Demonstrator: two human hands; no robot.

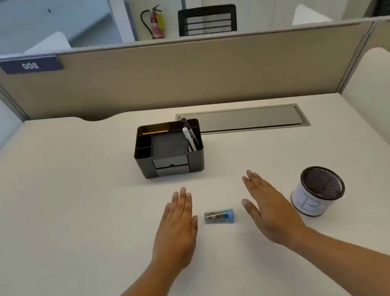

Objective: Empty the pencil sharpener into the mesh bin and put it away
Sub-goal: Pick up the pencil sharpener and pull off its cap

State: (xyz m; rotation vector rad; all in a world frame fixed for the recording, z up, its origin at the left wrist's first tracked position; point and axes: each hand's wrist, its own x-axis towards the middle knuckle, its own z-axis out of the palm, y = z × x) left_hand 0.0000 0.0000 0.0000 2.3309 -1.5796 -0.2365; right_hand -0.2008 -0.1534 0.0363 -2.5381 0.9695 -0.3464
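Nothing's gripped yet; left hand [177, 229] and right hand [272, 209] are laid flat, fingers spread; pencil sharpener [219, 217] sits between them; mesh bin [318, 191] at 3 o'clock; best lifted level so shavings aren't spilled.

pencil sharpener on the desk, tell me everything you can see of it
The pencil sharpener is small, with a blue end toward the right and a clear plastic-looking container showing brown shavings inside. It lies on its side on the white desk, between the open left hand and right hand. Neither hand touches it.
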